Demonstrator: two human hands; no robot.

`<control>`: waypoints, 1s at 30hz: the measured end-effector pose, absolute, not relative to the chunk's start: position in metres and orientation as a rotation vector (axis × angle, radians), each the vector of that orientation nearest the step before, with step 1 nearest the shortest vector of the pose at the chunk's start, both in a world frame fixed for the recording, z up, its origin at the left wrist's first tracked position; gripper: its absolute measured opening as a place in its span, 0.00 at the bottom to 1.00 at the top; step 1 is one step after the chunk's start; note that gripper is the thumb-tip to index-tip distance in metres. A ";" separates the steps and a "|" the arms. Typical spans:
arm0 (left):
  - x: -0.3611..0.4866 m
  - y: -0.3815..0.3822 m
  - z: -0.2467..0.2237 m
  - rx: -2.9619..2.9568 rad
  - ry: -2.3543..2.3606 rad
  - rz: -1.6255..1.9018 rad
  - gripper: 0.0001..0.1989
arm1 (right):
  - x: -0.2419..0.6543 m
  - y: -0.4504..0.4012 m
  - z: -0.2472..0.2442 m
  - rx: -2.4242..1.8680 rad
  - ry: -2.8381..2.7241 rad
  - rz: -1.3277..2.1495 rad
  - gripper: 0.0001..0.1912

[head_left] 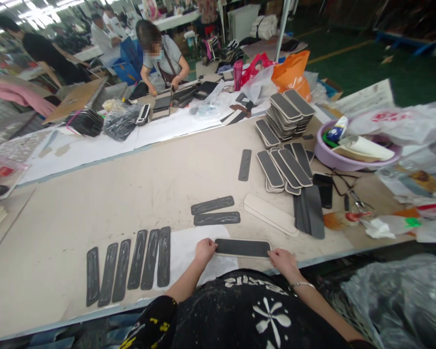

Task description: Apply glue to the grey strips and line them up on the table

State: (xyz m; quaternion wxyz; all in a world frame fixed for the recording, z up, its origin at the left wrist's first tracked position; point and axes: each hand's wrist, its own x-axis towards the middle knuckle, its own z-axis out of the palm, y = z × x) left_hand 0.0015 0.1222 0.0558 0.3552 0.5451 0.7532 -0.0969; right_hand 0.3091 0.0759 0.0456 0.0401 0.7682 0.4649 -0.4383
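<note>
Between my two hands lies a dark grey strip with a pale border (243, 247), long side across my body. My left hand (205, 251) pinches its left end, and my right hand (284, 261) pinches its right end. A white paper sheet (183, 247) lies partly under my left arm. Left of it, several dark strips with glossy smears (134, 261) lie in a row. Two more smeared strips (216, 211) rest just beyond the sheet. Plain cream strips (271, 214) and a stack of dark grey strips (310, 212) are beyond my right hand.
Stacks of bordered strips (287, 116) stand at the far right of the table (131, 194), near a purple basin (337, 157). A phone (323, 189), scissors (359, 201) and an orange-brown bottle (343, 219) lie at the right. Across the table a co-worker (167, 60) handles dark pieces.
</note>
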 end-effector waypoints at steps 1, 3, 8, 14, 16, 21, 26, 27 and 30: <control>0.001 0.122 0.055 1.409 1.944 -0.251 0.08 | 0.309 0.076 0.045 2.350 1.428 -1.333 0.19; 0.001 0.122 0.054 1.413 1.938 -0.249 0.08 | 0.309 0.075 0.042 2.341 1.438 -1.314 0.19; 0.000 0.122 0.051 1.419 1.933 -0.247 0.07 | 0.310 0.074 0.037 2.319 1.463 -1.273 0.19; 0.000 0.122 0.052 1.427 1.922 -0.244 0.05 | 0.309 0.074 0.034 2.316 1.453 -1.239 0.19; 0.000 0.122 0.053 1.432 1.920 -0.244 0.04 | 0.309 0.074 0.035 2.323 1.449 -1.228 0.19; -0.001 0.123 0.050 1.441 1.902 -0.245 0.04 | 0.306 0.075 0.039 2.343 1.452 -1.190 0.18; -0.003 0.124 0.050 1.451 1.876 -0.237 0.04 | 0.306 0.075 0.043 2.327 1.513 -1.112 0.20; -0.003 0.124 0.050 1.450 1.876 -0.234 0.04 | 0.307 0.074 0.045 2.318 1.535 -1.092 0.21; -0.005 0.125 0.050 1.434 1.877 -0.229 0.05 | 0.311 0.071 0.051 2.290 1.623 -1.031 0.24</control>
